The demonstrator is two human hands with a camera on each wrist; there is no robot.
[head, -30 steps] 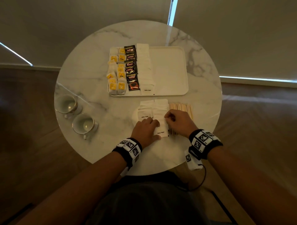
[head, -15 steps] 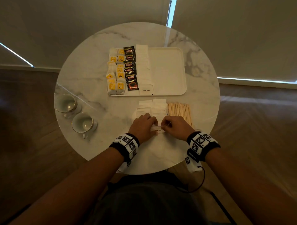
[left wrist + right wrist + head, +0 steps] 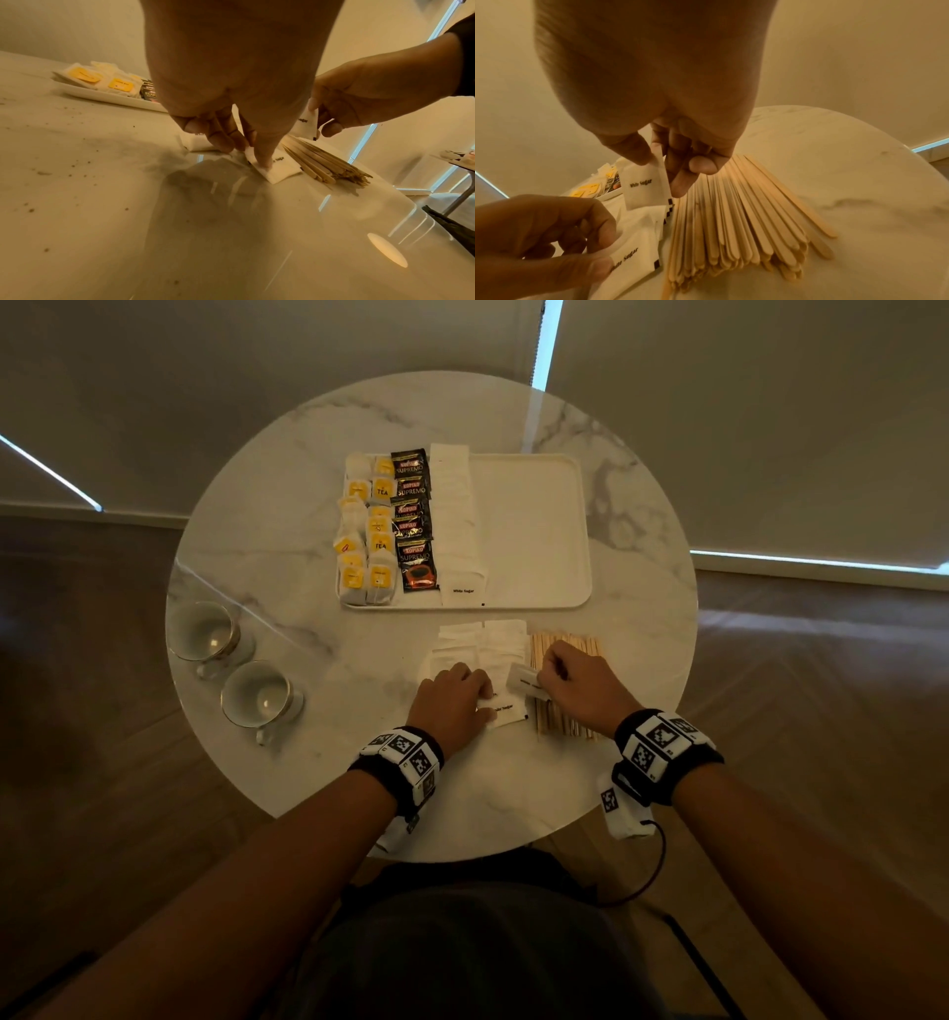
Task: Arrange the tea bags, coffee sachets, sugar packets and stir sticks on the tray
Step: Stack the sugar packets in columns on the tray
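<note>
On the white tray (image 3: 534,531), the left part holds tea bags (image 3: 367,531), dark coffee sachets (image 3: 413,521) and a row of white sugar packets (image 3: 457,516). More sugar packets (image 3: 488,644) lie piled on the table in front of the tray, beside a bundle of wooden stir sticks (image 3: 565,729) (image 3: 731,223). My right hand (image 3: 543,677) (image 3: 659,172) pinches one sugar packet (image 3: 524,684) (image 3: 644,186) by its edge, lifted just above the sticks. With thumb and curled fingers, my left hand (image 3: 482,701) (image 3: 244,150) holds the nearest packet (image 3: 280,168) (image 3: 634,261) down on the table.
Two empty cups (image 3: 205,634) (image 3: 259,695) stand at the table's left edge. The round marble table (image 3: 642,618) is small, and its near edge lies just behind my wrists. The tray's right half is bare.
My right hand has taken one sugar packet off the pile and lifted it to the right, over the stir sticks. The left hand has stayed on the pile.
</note>
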